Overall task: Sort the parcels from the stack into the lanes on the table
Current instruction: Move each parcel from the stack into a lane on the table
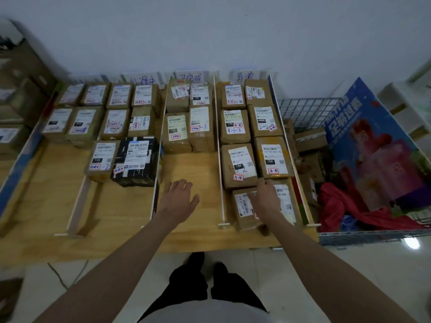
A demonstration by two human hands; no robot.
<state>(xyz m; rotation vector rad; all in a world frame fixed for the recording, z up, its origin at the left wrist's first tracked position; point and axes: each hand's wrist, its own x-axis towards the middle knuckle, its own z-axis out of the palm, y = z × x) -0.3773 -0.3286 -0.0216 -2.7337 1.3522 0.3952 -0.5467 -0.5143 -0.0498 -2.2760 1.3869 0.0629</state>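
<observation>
The two nearest parcels in the right-hand lane are where things stand: the right hand [264, 199] lies flat across the seam between a small brown parcel [245, 209] and its neighbour [285, 201], fingers [253, 195] spread and pressing down rather than curled round anything. It looks like a parcel being nudged square into its row, not lifted. The left hand [180, 194] hovers open and empty over the bare wood of the middle lane [186, 169].

By my reckoning the sorting is well along. The right lane holds four rows of two, filled almost to the table's [130, 241] front edge. The middle lane has only four parcels at the back (the front half is free), and the wide left lane carries two full rows plus a brown parcel [101, 159] and a black one [136, 160] ahead of them. What is left seems to sit in the wire basket [307, 110] to the right — loose cartons among a red cloth [338, 206] and a blue poster board [373, 141] — though how many I cannot tell.

The thin white dividers [219, 148] stand low, so parcels need lifting over them. The right lane has no room for another row; the open space is in the middle and front left.
</observation>
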